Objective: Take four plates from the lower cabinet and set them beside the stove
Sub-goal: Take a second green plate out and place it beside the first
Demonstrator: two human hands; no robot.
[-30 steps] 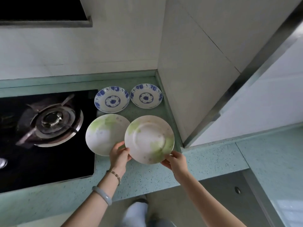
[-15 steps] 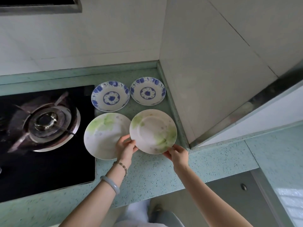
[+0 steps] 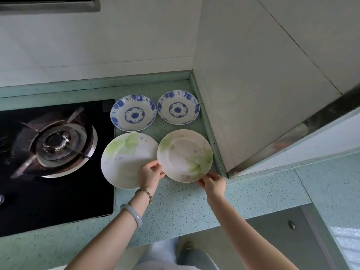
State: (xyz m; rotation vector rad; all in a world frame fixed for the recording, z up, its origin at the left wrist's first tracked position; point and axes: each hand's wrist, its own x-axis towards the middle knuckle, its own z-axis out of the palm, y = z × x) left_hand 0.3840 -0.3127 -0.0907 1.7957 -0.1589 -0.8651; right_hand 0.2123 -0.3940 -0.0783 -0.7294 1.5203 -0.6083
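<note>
Starting at the left, the black stove (image 3: 56, 152) sits in the green speckled desk (image 3: 175, 207). The first green plate (image 3: 124, 156) lies beside it, its left rim over the stove's right edge. Behind it lies the first blue plate (image 3: 133, 113). The left hand (image 3: 149, 175), with a pale bangle (image 3: 132, 213) on the forearm, reaches over the first green plate. Its fingers (image 3: 155, 166) pinch the left rim of the second green plate (image 3: 185, 155). Behind that one lies the second blue plate (image 3: 178, 107), near the wall corner. The right hand (image 3: 213, 184) pinches the near rim of the second green plate. I cannot tell whether this plate lies flat on the desk.
</note>
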